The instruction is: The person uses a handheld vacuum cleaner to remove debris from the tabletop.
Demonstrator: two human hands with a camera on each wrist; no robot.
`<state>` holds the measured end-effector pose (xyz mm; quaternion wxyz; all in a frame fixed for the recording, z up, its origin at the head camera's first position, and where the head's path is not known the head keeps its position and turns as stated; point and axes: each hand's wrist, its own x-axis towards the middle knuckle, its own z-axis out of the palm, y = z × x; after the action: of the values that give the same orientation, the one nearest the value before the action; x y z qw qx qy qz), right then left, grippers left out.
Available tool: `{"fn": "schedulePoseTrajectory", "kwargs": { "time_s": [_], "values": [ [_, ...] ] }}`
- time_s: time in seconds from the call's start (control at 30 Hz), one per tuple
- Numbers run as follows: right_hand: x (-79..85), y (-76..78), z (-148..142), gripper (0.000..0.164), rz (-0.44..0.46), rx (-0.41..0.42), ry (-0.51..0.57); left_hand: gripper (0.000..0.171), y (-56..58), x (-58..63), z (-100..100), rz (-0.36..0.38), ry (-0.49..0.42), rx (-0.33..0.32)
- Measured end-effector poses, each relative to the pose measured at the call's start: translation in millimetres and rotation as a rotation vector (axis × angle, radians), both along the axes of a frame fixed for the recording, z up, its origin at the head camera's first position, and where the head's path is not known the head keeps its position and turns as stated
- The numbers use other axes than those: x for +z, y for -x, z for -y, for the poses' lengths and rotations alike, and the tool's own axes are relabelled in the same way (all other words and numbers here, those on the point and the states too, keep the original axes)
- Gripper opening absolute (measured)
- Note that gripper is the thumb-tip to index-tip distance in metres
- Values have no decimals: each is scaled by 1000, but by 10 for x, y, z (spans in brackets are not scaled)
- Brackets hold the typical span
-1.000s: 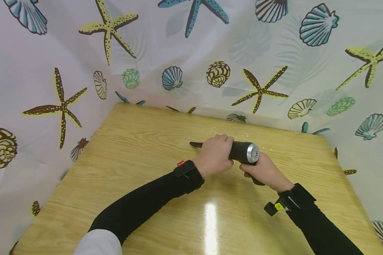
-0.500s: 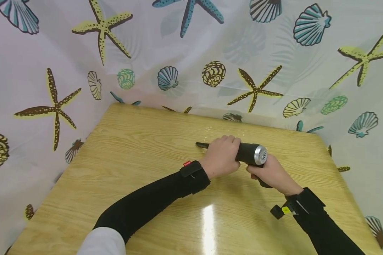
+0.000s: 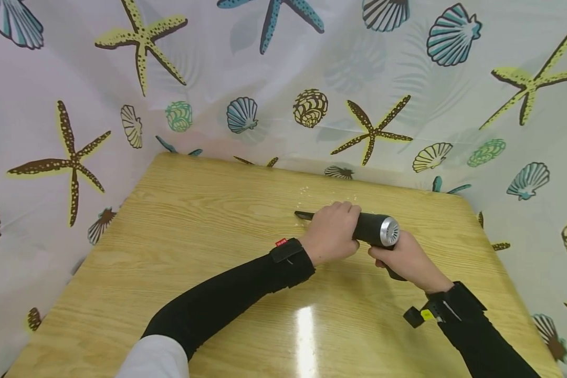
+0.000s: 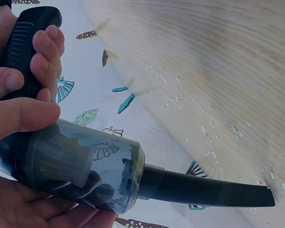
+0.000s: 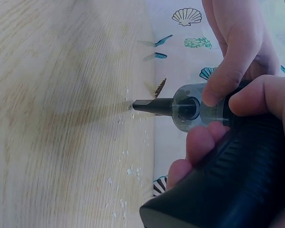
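A black handheld vacuum cleaner (image 3: 370,229) with a silver vented end is held in both hands over the wooden table. My left hand (image 3: 333,232) grips its body from above, around the clear dust cup (image 4: 114,161), where a pale filter shows inside. The fingers of my right hand (image 3: 403,257) curl round the ribbed handle (image 4: 21,52). A narrow black crevice nozzle (image 5: 152,105) points left in the head view, its tip right at the table surface. Small white scraps (image 4: 211,137) lie scattered beside the tip.
The wooden table (image 3: 193,210) fills the lower view. Behind it and along both sides hangs a white curtain (image 3: 274,79) printed with shells and starfish. More white scraps (image 5: 128,171) lie towards the table's far edge.
Both hands and the vacuum cleaner have shifted a little to the right in the head view, while the background has slid left. The grip on the vacuum cleaner stays the same.
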<state>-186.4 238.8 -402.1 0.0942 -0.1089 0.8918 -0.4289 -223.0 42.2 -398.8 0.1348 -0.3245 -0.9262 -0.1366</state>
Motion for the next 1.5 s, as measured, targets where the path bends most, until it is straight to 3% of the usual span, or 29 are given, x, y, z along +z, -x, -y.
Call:
{"fn": "schedulePoseTrajectory", "kwargs": {
  "time_s": [0.47,0.77,1.5],
  "values": [
    [27,-142,-116,45,12,-6,-16,44,-77,-5,-130,12,33,-12],
    [44,-229,-167,37,10,6,0,42,-152,42,-141,-12,34,-38],
    [35,-250,-113,49,36,32,3,45,-210,13,-70,-41,38,-40]
  ]
}}
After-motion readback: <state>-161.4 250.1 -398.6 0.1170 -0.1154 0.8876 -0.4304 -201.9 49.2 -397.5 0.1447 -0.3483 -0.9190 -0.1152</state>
